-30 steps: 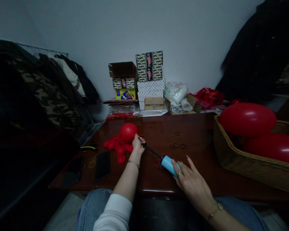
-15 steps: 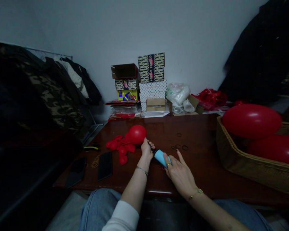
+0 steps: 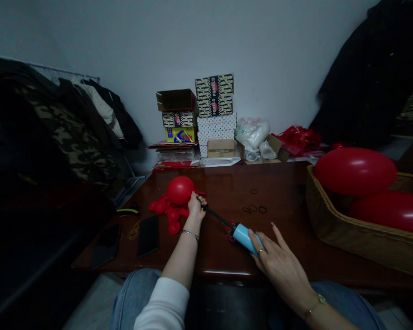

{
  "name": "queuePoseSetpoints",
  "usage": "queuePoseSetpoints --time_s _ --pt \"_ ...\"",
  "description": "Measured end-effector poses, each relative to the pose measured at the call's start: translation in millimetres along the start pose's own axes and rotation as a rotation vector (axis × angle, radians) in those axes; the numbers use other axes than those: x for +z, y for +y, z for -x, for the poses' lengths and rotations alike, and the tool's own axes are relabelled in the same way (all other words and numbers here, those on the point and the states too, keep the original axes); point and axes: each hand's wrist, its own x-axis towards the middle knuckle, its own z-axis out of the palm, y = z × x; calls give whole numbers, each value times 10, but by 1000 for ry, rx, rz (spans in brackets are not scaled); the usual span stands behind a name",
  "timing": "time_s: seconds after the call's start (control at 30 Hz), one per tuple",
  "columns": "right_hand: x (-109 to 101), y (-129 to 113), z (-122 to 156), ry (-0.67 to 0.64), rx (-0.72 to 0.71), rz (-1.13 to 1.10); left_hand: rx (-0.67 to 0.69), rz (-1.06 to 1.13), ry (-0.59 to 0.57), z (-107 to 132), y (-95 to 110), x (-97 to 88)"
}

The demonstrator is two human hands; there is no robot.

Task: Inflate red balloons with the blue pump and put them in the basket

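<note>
A partly inflated red balloon (image 3: 181,190) sits on the black nozzle end of a hand pump (image 3: 247,238). My left hand (image 3: 195,207) is closed around that end, at the balloon's neck. With my right hand (image 3: 278,256) I grip the pump's light blue barrel, one finger lifted away. The pump's black rod shows long between the two hands. Under and beside the balloon lies a pile of limp red balloons (image 3: 174,217). Small coloured rubber bands (image 3: 229,231) lie on the table beneath the pump.
On the brown table (image 3: 223,261), a wicker basket (image 3: 325,220) holds big red balloons (image 3: 356,170) at right. Black bands (image 3: 252,209) lie mid-table; two dark phones (image 3: 147,236) and a yellow-handled tool (image 3: 128,212) at left. Stacked boxes (image 3: 216,128) stand behind.
My hands have moved apart, the right one down and to the right with the blue barrel, the left one leftward with the balloon. More of the pump's rod is drawn out.
</note>
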Motion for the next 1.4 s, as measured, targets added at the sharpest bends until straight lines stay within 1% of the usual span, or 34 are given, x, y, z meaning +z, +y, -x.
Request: queuePoseSetpoints --time_s 0.1,0.23,0.33,0.43,0.57,0.7,0.87,0.93,1.0,1.13,1.3,1.4 --pt "42 -29 -63 -30 11 3 -16 -7 -17 97 -173 -22" --pt "130 -121 -248 -50 39 23 -48 -23 -54 270 -420 -4" --pt "194 -184 -404 -44 57 34 -76 -47 -73 384 -517 43" --pt "235 -227 -497 -25 68 33 -60 -64 -85 415 -521 65" --pt "222 -245 -469 -18 71 12 -24 -41 -67 310 -450 20" --pt "152 -179 -280 -10 54 -20 -22 0 -44 171 -315 -30" --pt "36 -30 32 16 13 -48 -17 27 -31 70 -121 -29" --pt "-2 10 103 8 10 -49 -20 34 -29 54 -93 -22" --pt "-28 25 112 3 17 -40 -29 41 -34 59 -111 -16" --pt "-19 -22 -43 -1 27 -20 -53 52 -64 151 -246 10" --pt "114 -164 -366 -12 75 23 -81 9 -100 326 -437 74" --pt "181 -241 -511 -16 108 30 -89 -40 -117 353 -483 102"
